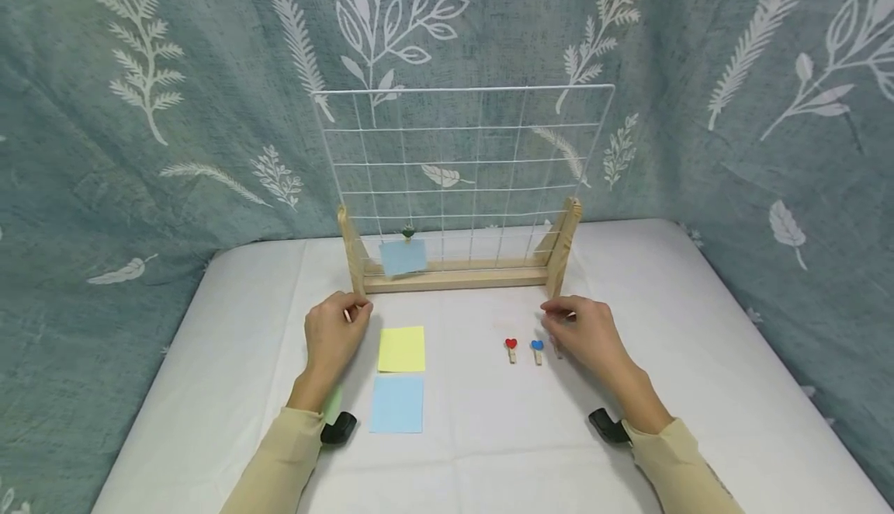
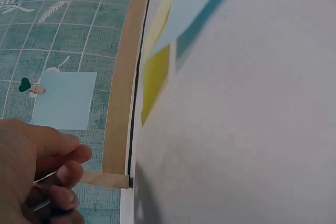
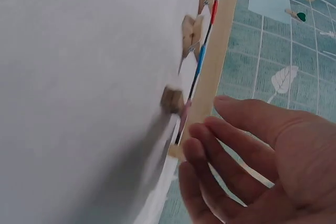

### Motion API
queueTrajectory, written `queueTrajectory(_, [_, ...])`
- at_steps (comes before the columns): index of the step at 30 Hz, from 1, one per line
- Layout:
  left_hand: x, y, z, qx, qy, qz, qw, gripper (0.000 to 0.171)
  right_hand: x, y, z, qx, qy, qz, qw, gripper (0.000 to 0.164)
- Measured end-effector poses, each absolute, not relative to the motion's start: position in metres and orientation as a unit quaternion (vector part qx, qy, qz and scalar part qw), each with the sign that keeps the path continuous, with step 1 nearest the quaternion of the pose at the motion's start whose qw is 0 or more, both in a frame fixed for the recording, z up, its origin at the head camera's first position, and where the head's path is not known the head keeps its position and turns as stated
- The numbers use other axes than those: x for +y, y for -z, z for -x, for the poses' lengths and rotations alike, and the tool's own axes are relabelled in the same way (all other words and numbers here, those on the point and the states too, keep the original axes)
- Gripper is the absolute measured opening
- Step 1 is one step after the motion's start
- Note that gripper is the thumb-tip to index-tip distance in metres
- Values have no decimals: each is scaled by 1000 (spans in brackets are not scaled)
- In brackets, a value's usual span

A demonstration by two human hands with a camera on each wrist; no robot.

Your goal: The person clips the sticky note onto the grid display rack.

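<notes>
My left hand (image 1: 337, 335) is by the left foot of a wooden-based wire grid rack (image 1: 454, 279), its fingers loosely curled around nothing. Near the rack's right foot, my right hand (image 1: 587, 335) has relaxed, bent fingers and holds nothing. A mini clothespin with a green heart (image 1: 408, 230) fastens a light blue paper note (image 1: 403, 258) low on the grid's left side. Left of my right hand lie a red-heart clothespin (image 1: 511, 345) and a blue-heart clothespin (image 1: 537, 346). That hand partly covers a third clothespin (image 3: 171, 99), which has a pinkish tip in the right wrist view.
A yellow note (image 1: 402, 349) lies right of my left hand, with a blue note (image 1: 397, 405) nearer me. My left wrist mostly hides a green note (image 1: 332, 405). A white cloth (image 1: 482, 452) covers the table; a leaf-patterned teal curtain (image 1: 223, 110) hangs behind the rack.
</notes>
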State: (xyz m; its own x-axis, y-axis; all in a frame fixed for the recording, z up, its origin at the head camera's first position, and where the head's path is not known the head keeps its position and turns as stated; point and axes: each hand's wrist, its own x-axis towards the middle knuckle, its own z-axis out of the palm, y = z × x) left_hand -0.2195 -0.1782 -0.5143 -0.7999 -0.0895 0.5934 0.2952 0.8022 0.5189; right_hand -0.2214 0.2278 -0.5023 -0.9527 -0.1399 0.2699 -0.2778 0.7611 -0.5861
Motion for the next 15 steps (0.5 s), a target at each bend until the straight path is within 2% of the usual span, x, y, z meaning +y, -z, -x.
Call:
queueTrajectory(7, [-180, 520, 216, -910, 297, 55, 282, 8, 248, 507, 210, -946, -302, -107, 51, 24])
queueTrajectory(15, [-180, 520, 211, -929, 306, 71, 198, 14, 255, 505, 205, -947, -292, -135, 17, 28])
